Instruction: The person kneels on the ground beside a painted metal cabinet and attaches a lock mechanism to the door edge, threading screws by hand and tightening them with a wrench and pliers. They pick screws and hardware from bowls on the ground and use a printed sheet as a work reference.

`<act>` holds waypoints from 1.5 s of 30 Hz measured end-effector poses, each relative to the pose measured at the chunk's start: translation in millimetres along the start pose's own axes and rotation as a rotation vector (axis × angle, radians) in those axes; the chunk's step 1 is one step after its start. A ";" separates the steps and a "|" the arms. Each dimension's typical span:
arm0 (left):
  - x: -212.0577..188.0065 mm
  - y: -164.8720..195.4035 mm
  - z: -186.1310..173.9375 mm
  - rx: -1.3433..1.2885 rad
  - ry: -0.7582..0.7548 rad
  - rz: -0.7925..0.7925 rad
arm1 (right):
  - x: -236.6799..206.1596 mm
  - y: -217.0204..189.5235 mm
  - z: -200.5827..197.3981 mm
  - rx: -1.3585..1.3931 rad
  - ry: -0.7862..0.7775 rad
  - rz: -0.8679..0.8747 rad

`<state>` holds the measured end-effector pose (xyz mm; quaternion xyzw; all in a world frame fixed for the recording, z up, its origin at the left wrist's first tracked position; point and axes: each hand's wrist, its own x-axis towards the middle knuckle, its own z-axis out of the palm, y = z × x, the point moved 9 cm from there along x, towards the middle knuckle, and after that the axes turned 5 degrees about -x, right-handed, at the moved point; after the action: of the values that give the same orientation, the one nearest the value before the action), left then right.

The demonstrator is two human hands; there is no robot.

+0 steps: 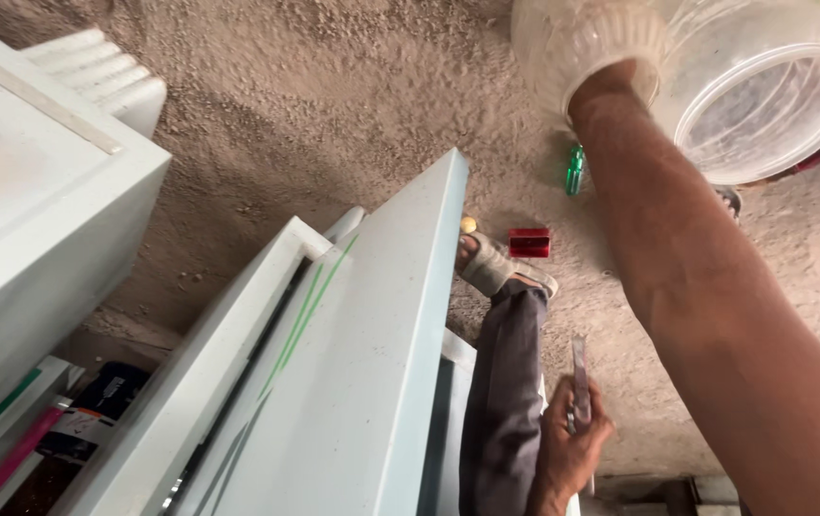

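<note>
Sandy, gritty ground lies under pale grey panels [362, 382]. Nearest, the left hand [571, 441] grips a thin metal tool [580, 377]. Farther, the right hand [611, 81] reaches inside a clear ribbed jar [764, 96], fingers hidden; the jar might tip or roll.

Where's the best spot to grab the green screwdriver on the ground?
Take the screwdriver by its green handle, the only part that shows clearly. It lies flat on the sandy ground, pointing away from the person, so come down from above and pinch across its width. Approach from the left: the forearm and the clear jar crowd its right side.
</note>
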<state>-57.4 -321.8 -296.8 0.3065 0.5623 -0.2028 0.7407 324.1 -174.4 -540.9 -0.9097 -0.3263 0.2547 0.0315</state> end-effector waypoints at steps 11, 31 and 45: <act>12.5 23.6 9.9 -0.143 -0.005 0.090 | -20.7 -7.5 -59.9 0.042 0.086 0.046; 206.2 284.9 66.1 0.765 0.381 0.502 | -16.2 7.3 -35.0 -0.050 -0.049 0.050; 208.6 309.2 53.7 0.307 0.201 0.511 | -116.2 -1.7 -126.6 0.281 -0.006 -0.220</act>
<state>239.6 -123.5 -417.0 0.5646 0.5004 -0.0615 0.6535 308.0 -230.2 -379.1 -0.8544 -0.3850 0.2957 0.1851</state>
